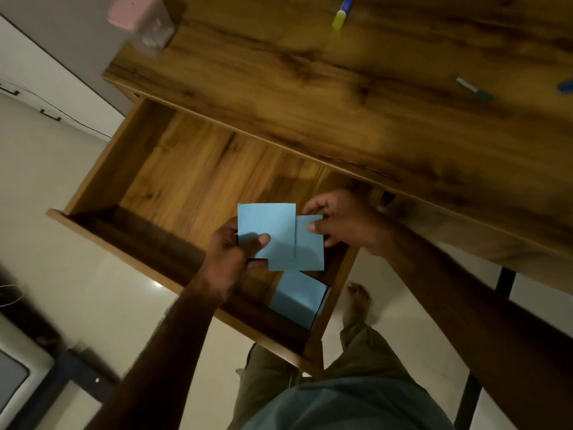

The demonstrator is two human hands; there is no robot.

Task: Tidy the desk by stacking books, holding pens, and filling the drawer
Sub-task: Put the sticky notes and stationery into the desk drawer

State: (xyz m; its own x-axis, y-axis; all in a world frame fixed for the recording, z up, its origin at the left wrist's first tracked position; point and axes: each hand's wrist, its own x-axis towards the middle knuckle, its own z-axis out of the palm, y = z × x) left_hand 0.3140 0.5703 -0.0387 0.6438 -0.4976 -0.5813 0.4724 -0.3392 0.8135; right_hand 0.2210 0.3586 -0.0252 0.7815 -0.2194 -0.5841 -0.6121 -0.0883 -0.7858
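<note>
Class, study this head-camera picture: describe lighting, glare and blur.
Head view: dim, warm lighting; glare spot on the floor; the pink box and the marker on the desk are blurred; the blue papers in the left hand and right hand are sharper.

Left of and beyond the left-hand fingers (259, 240), the bare floor of the open brown wooden drawer (186, 181) lies free, walled at the far left and by its near front panel. Beneath the overlapping light-blue square paper sheets (279, 231) that both hands pinch, another light-blue paper square (296, 297) fills the drawer's near right corner. Just beyond the right-hand fingers (313, 209), the edge of the dark-grained wooden desk top (341, 97) overhangs the drawer's back.
</note>
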